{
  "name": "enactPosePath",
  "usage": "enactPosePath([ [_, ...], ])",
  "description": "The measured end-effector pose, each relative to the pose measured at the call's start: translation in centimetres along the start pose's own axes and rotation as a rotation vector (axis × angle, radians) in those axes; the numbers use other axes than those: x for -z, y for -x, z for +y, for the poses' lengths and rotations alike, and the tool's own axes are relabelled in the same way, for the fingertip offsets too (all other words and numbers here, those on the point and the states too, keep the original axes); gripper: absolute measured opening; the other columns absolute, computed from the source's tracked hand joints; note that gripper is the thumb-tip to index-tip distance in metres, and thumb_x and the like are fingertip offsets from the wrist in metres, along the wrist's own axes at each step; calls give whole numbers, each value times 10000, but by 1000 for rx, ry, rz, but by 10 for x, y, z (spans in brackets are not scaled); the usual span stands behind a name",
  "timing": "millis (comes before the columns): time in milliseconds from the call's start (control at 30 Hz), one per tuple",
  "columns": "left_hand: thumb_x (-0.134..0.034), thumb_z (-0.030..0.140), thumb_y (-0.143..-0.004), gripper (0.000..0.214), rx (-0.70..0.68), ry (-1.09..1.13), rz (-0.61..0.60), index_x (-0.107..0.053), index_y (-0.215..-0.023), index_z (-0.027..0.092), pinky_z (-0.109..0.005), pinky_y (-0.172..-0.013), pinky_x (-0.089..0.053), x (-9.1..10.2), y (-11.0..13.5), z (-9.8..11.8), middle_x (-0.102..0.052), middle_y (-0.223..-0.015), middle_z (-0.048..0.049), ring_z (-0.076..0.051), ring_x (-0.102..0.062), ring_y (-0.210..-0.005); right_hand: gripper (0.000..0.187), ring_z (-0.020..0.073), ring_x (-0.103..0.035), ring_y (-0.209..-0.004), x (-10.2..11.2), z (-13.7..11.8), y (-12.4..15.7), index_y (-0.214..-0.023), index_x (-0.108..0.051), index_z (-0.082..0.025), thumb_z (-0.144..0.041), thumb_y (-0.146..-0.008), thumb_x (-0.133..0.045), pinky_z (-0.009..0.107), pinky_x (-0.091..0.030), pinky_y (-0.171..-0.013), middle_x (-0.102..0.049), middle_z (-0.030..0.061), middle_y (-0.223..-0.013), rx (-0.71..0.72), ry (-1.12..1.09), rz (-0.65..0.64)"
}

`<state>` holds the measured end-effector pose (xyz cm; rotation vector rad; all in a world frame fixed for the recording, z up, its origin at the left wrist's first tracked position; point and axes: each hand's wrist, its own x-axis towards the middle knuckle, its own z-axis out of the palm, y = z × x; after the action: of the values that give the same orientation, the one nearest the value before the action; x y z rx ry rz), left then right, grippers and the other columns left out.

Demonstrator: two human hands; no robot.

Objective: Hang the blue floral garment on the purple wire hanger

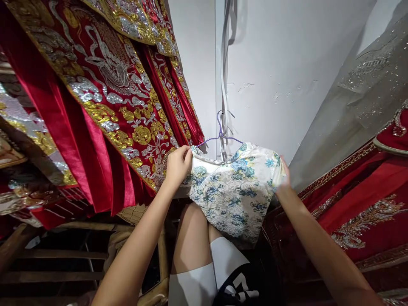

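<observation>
A small white garment with a blue and green flower print (234, 193) hangs on a purple wire hanger (219, 134) in front of a white wall. My left hand (177, 165) is closed on the garment's left shoulder, by the hanger's end. My right hand (283, 176) is at the garment's right shoulder, mostly hidden behind the cloth, so its grip does not show clearly. The hanger's hook sits by a white strap (224, 76) that runs down the wall.
Red robes with gold and silver embroidery (105, 97) hang close on the left. More red embroidered cloth (360, 208) lies on the right, under a grey sequinned fabric (366, 85). A wooden frame (63, 255) stands low on the left. My knees (197, 238) are below the garment.
</observation>
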<state>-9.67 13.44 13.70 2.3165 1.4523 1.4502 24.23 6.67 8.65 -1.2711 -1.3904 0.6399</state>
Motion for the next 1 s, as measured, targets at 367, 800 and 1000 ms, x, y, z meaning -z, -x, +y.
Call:
enactPosePath([
  [367, -493, 244, -841, 230, 94, 144, 51, -663, -989, 198, -312, -790, -466, -7, 6, -1, -727, -924, -40, -221, -650, -846, 768, 324, -734, -966, -18, -81, 30, -1302, -699, -268, -825, -909, -345, 472, -607, -783, -758, 117, -1020, 204, -233, -266],
  [800, -578, 536, -754, 534, 393, 1132, -249, -487, -1212, 277, -410, -627, -501, -89, 71, 78, -682, -1024, -95, -230, -617, -696, 1118, 440, -421, -1446, -59, -6, 73, -1664, -72, -250, -215, -760, -728, 659, -404, -1115, -368, 223, -1618, 730, 543, -318],
  [1000, -686, 579, -711, 810, 293, 1081, -445, -489, -1416, 233, -496, -900, -572, -69, 59, 89, -627, -1399, -159, -368, -678, -1116, 932, 376, -661, -1070, -11, 5, 60, -1563, -412, -285, -473, -730, -783, 477, -555, -844, -660, 137, -1220, 647, 609, -67],
])
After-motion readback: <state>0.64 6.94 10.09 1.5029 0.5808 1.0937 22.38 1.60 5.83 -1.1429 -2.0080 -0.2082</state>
